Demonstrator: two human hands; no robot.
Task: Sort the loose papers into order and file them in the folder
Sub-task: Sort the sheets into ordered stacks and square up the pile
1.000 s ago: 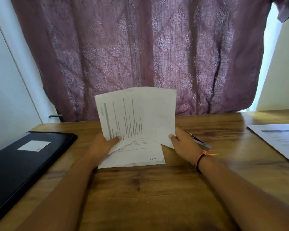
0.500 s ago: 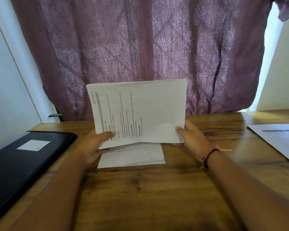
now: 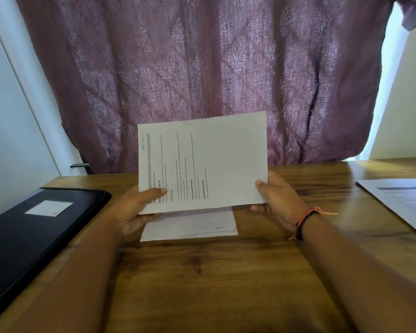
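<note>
Left hand [image 3: 139, 207] pinches lower left corner of white printed sheet [image 3: 214, 159], thumb across text. Right hand [image 3: 276, 200] grips lower right edge, thumb in front. Sheet held upright above table, print running sideways, handwritten mark at top corner (probably being read to settle its place in order). Below it, thin stack of white papers [image 3: 190, 227] lies on brown wooden table [image 3: 202, 284]. Closed black folder with white label [image 3: 34, 227] sits well left, untouched. More printed pages [image 3: 399, 200] at right edge. Only obstacle to filing, I'd judge: folder's shut cover.
</note>
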